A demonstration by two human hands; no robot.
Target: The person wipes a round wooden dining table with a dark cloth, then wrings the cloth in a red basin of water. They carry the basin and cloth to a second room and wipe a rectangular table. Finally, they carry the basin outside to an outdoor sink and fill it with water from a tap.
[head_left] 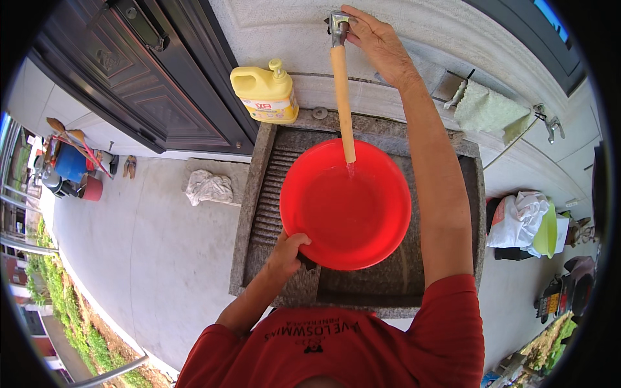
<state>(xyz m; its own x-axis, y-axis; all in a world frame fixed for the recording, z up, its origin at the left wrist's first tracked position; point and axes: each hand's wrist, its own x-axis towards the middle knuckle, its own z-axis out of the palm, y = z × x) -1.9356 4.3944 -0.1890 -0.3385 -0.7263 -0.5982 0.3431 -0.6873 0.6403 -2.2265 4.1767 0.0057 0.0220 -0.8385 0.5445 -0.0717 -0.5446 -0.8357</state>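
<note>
A round red plastic basin [310,200] rests over the stone sink [248,213], with a little water in its bottom. My left hand [284,255] grips the basin's near left rim, the thumb over the edge and the other fingers mostly hidden underneath. Up at the wall, my right hand [381,48] has its fingers closed on the metal tap [337,29]. From that tap a tan hose [341,97] hangs down over the basin's far side. A thin stream of water [350,170] runs from the hose end into the basin.
A yellow jug with a pump top [265,94] stands at the sink's far left corner. Ribbed washboard stone [268,194] lines the sink's left side. To the right are a hanging pale towel [488,110], a second tap [553,126] and bags [517,216]. A crumpled cloth [208,187] lies left.
</note>
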